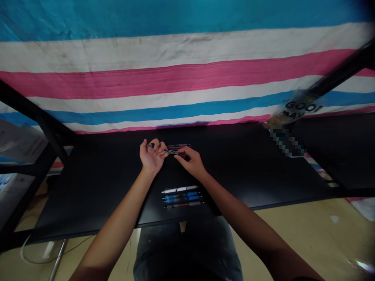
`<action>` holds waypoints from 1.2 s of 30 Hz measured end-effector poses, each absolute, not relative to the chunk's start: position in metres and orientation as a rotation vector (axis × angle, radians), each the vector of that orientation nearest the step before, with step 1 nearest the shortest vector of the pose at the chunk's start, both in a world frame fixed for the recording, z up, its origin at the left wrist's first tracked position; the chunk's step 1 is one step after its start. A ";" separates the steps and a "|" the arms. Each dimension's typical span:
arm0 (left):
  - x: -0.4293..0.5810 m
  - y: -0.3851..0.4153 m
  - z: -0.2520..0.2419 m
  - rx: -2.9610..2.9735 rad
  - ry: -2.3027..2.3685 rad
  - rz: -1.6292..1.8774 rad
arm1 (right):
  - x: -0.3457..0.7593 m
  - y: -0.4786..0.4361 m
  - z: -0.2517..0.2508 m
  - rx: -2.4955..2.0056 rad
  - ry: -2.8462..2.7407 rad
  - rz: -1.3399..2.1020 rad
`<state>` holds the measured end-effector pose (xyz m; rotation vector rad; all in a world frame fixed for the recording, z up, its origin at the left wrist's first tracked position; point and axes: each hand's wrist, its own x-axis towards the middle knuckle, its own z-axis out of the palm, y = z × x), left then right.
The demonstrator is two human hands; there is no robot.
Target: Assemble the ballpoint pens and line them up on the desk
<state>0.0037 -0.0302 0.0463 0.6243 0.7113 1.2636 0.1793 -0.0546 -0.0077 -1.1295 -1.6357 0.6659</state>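
Note:
My left hand [152, 158] is turned palm up over the black table, its fingers curled round a dark grey pen [172, 152]. The pen lies roughly level, and one end shows near my left thumb. At its other end, my right hand [191, 160] pinches it between thumb and fingers; that tip is partly hidden. Just behind my hands lie red and dark pens [185, 146], partly covered by them. Closer to me is a row with a white pen [180, 190], blue pens [181, 197] and a grey-black pen [187, 204].
The black table [240, 168] ends at a striped cloth [175, 84]. On the right, a clear plastic bag [299, 107] with printed lettering hangs by a black frame bar, beside a blurred-out item [287, 142]. Boxes [20, 140] stand on the left behind the frame.

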 end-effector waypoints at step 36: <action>0.006 -0.031 0.049 0.471 0.524 1.246 | 0.180 -0.052 -0.003 -1.071 -1.591 0.577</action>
